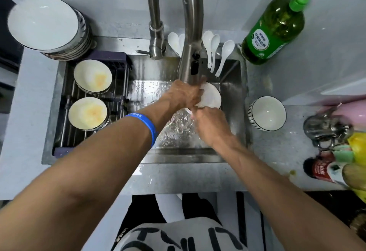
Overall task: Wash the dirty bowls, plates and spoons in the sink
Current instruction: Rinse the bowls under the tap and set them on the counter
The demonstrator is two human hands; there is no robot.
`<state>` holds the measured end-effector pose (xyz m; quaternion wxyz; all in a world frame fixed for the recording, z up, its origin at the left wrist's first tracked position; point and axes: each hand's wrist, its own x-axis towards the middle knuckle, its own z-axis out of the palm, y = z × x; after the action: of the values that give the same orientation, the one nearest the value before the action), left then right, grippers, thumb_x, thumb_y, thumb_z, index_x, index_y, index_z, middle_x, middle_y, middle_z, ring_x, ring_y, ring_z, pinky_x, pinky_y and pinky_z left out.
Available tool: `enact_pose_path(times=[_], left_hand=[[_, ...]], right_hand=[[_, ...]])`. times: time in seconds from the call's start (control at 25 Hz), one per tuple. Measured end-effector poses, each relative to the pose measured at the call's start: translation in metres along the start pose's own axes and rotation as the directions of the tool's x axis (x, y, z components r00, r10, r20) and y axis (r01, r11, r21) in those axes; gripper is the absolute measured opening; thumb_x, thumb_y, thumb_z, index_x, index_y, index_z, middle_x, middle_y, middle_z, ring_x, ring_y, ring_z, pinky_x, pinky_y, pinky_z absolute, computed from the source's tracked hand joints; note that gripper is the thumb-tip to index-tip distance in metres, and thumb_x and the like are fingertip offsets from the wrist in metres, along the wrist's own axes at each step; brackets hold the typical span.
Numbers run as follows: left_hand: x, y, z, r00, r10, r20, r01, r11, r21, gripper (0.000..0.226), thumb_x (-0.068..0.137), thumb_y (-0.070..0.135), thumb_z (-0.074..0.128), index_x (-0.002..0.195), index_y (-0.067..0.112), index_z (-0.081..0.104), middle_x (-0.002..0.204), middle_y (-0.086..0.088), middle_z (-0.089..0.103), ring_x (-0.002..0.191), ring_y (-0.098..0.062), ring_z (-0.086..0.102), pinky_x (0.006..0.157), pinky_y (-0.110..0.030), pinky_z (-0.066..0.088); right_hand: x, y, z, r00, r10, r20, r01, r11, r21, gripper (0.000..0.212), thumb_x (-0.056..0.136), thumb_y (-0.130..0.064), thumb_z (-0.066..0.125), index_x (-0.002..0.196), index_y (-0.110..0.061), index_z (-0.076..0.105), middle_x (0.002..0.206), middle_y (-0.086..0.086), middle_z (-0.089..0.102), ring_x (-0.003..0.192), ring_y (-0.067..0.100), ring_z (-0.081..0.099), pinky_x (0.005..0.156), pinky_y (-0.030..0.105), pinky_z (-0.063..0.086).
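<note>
Under the running faucet (190,33) I hold a white bowl (213,95) over the steel sink (231,84). My left hand (184,94) grips its left rim; my right hand (211,121) grips its near edge. Water splashes below the bowl. Two dirty bowls with yellow stains (93,76) (88,113) sit on the dark rack (65,130) in the sink's left half. Several white spoons (213,49) lean on the back ledge. A clean-looking bowl (267,113) stands on the counter to the right.
A stack of plates and bowls (47,25) stands at the back left. A green dish soap bottle (275,31) stands at the back right. Bottles, a metal fitting and colourful items (332,147) crowd the right counter edge.
</note>
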<state>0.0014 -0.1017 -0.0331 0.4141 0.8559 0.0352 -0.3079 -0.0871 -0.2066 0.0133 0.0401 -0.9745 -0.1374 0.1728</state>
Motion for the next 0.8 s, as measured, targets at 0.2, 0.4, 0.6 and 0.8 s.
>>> enact_pose_path(times=[0.2,0.4,0.6,0.8], left_hand=[[-0.032,-0.015,-0.003,0.968,-0.135,-0.213,-0.011,0.821,-0.571,0.019,0.092,0.032,0.062,0.102,0.017,0.068,0.093,-0.003,0.072,0.069,0.001,0.063,0.059,-0.017,0.049],[-0.039,-0.023,-0.005,0.972,-0.114,-0.208,-0.077,0.678,-0.731,0.012,0.092,0.018,0.06,0.104,0.014,0.061,0.083,0.001,0.07,0.066,-0.01,0.063,0.051,-0.019,0.046],[-0.023,-0.004,-0.016,0.993,-0.108,0.04,0.093,0.549,-0.83,0.032,0.094,0.04,0.057,0.101,0.013,0.072,0.089,-0.008,0.077,0.082,-0.026,0.073,0.073,-0.039,0.061],[-0.03,-0.024,-0.022,0.974,-0.117,0.194,0.225,0.587,-0.777,0.031,0.095,0.037,0.061,0.113,0.012,0.062,0.102,-0.01,0.069,0.086,-0.023,0.067,0.061,-0.031,0.057]], right_hand=[[0.026,-0.019,0.021,0.909,0.413,0.051,-0.095,0.087,0.992,0.018,0.095,-0.009,0.06,0.082,-0.018,0.067,0.078,-0.002,0.067,0.073,0.012,0.06,0.067,0.029,0.047],[0.029,-0.025,0.012,0.884,0.339,0.321,-0.027,-0.648,0.761,0.014,0.097,-0.006,0.055,0.103,-0.01,0.067,0.094,0.008,0.074,0.087,0.021,0.07,0.08,0.036,0.057],[0.017,0.001,0.021,0.887,0.344,0.307,0.078,-0.768,0.636,0.035,0.095,-0.018,0.056,0.129,-0.007,0.056,0.123,0.012,0.067,0.104,0.025,0.067,0.076,0.038,0.058],[0.026,0.008,0.022,0.785,0.348,0.514,-0.117,-0.73,0.673,0.023,0.1,-0.024,0.049,0.115,-0.013,0.064,0.112,0.008,0.07,0.097,0.021,0.066,0.078,0.037,0.055]])
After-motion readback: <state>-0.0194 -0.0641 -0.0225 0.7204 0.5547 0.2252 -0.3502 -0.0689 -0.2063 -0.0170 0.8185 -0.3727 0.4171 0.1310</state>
